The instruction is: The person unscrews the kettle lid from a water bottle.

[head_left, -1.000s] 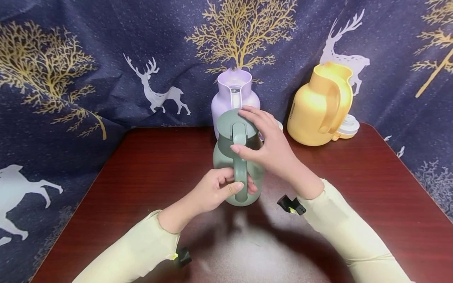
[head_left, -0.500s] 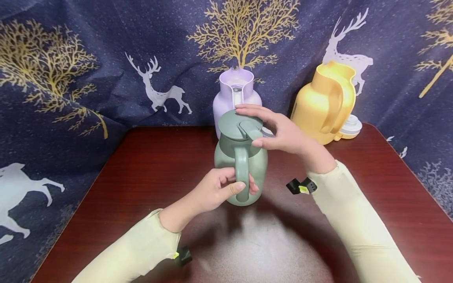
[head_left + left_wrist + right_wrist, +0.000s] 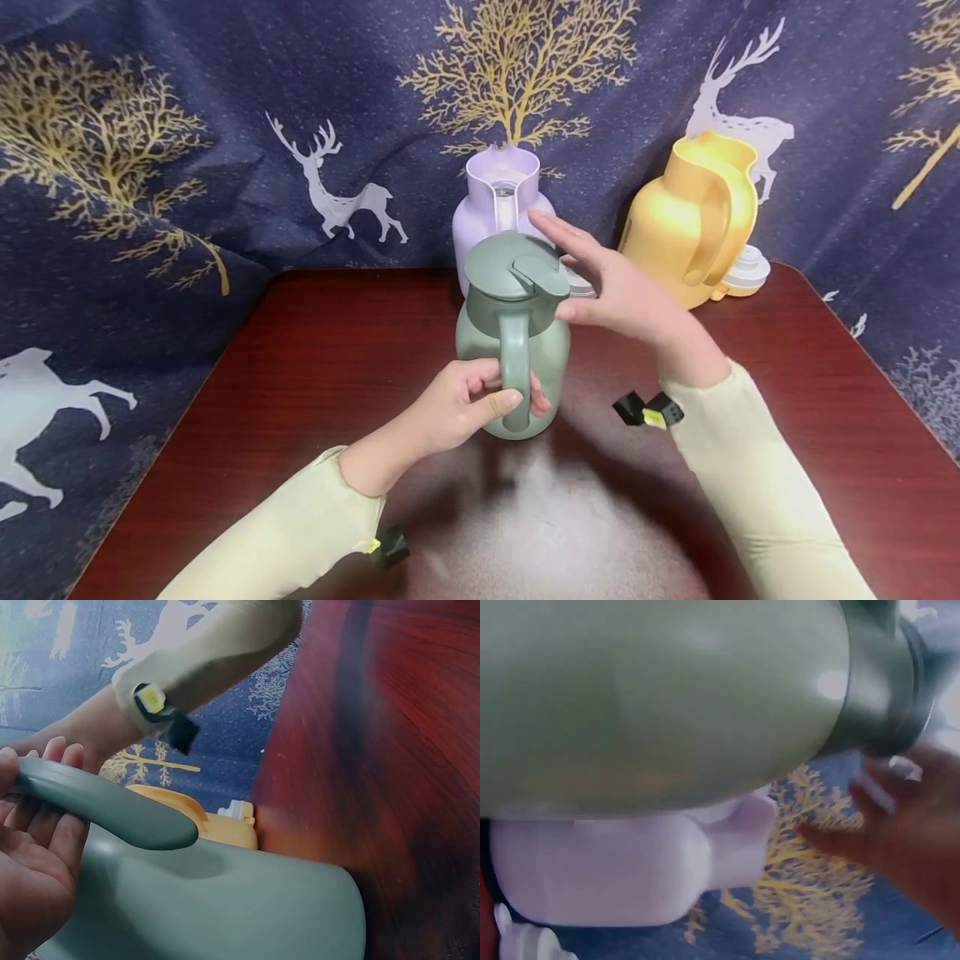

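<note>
A green thermos jug (image 3: pixel 551 354) stands upright on the table, its handle (image 3: pixel 514 350) towards me. My left hand (image 3: pixel 457 408) holds this handle, fingers round one side and thumb along the other; the left wrist view also shows the handle (image 3: pixel 120 806) in the fingers. On top sits the green lid (image 3: pixel 495 267), whose tab (image 3: pixel 546 277) points right, out of line with the handle. Right of the lid is my right hand (image 3: pixel 626 292), fingers spread and holding nothing, thumb close by the tab. In the right wrist view this hand (image 3: pixel 907 832) is blurred beside the jug's neck.
Behind the green jug stands a lidless purple jug (image 3: pixel 471 221). A yellow jug (image 3: pixel 660 229), also lidless, is at the back right with a white and yellow lid (image 3: pixel 746 271) beside it. Another white lid (image 3: pixel 579 285) lies partly hidden behind my right hand. A patterned cloth (image 3: pixel 330 50) hangs behind the table.
The lid's tab has turned from above the handle round to the right. My right hand has moved right with it and come off the lid. The left hand has kept its hold.
</note>
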Available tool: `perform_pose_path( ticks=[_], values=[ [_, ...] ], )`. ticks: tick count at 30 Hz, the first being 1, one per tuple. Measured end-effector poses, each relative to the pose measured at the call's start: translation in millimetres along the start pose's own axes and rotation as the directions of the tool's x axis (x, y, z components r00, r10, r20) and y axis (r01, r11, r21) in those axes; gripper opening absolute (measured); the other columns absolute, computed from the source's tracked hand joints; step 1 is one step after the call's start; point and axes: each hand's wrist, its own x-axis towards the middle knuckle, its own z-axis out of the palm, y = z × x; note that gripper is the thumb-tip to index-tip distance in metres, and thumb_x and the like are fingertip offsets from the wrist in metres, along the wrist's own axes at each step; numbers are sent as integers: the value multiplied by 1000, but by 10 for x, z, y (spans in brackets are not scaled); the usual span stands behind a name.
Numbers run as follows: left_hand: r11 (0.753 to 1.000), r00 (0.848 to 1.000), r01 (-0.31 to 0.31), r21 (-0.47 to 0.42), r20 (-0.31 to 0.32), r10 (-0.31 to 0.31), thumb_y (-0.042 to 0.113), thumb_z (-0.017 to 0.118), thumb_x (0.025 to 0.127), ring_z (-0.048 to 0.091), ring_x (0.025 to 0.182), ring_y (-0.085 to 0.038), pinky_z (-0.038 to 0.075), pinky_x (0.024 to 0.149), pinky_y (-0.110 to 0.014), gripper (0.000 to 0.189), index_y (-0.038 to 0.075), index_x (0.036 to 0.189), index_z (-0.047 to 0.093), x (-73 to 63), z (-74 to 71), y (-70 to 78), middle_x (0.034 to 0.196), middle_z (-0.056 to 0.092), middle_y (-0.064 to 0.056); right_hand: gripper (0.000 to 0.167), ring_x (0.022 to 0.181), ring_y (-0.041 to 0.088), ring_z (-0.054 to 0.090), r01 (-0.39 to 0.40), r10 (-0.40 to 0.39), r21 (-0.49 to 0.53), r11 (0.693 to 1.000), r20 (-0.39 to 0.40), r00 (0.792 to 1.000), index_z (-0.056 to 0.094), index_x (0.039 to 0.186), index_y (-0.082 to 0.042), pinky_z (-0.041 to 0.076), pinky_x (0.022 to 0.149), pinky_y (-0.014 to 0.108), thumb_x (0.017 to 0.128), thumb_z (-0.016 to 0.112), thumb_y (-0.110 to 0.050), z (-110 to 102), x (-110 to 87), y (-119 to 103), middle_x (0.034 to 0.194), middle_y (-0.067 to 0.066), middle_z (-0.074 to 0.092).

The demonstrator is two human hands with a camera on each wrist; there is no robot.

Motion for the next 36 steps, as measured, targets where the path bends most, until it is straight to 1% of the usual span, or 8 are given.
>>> perform_pose_path(
  ticks=[2,5,8,11,17,22,30,36],
  values=[
    [1000,1000,-2,10,-5,2,18,58,104,69,99,4,58,96,-28,38,-19,113,61,-6,1,3,103,69,-39,119,155,27,28,-67,55,-96,993,-128,990,40,158,-15,26,126,55,67,66,-87,121,-46,-57,167,10,34],
    [1000,1000,-6,23,-9,7,17,57,104,70,100,2,58,96,-28,37,-18,112,61,-13,-4,-5,102,69,-38,94,150,24,38,-149,105,-140,979,-281,954,51,151,-19,31,125,49,75,83,-63,308,-58,-118,160,7,47],
    [1000,1000,-13,23,-3,13,18,57,105,70,100,1,58,96,-29,37,-18,112,61,-11,-7,-18,102,69,-38,74,142,22,46,-145,98,-103,984,-363,927,58,145,-16,37,119,43,79,89,-25,432,-32,-142,152,6,55],
    [1000,1000,-16,17,6,15,19,57,105,70,101,1,58,96,-29,38,-18,112,61,-5,-5,-21,102,69,-38,66,132,22,53,-133,96,-72,989,-376,922,59,142,-13,41,113,41,82,84,-17,458,-9,-146,144,7,61],
    [1000,1000,-21,14,10,21,22,57,105,70,100,1,58,96,-29,41,-18,111,61,-3,-13,-43,101,69,-38,62,126,16,52,-165,159,-10,986,-219,963,56,145,-19,42,107,33,87,79,-15,266,53,-53,145,4,57],
    [1000,1000,-21,9,19,21,20,57,105,70,100,1,58,97,-29,39,-18,111,61,4,-9,-40,101,69,-39,64,115,10,59,-118,125,141,983,-42,991,55,146,-11,48,99,21,86,74,-5,69,156,61,141,5,61],
    [1000,1000,-16,23,17,15,14,56,104,69,101,1,58,97,-30,34,-18,111,62,6,-19,-25,102,69,-39,64,123,11,55,-117,102,77,990,181,978,52,150,-13,47,101,21,89,74,-11,-190,316,80,148,8,57],
    [1000,1000,3,2,5,-3,11,57,103,68,99,4,58,97,-28,32,-20,112,60,0,9,27,103,68,-41,71,132,9,50,-113,86,122,986,209,974,45,155,-16,44,105,18,91,77,-23,-205,278,106,156,7,50]
  ],
)
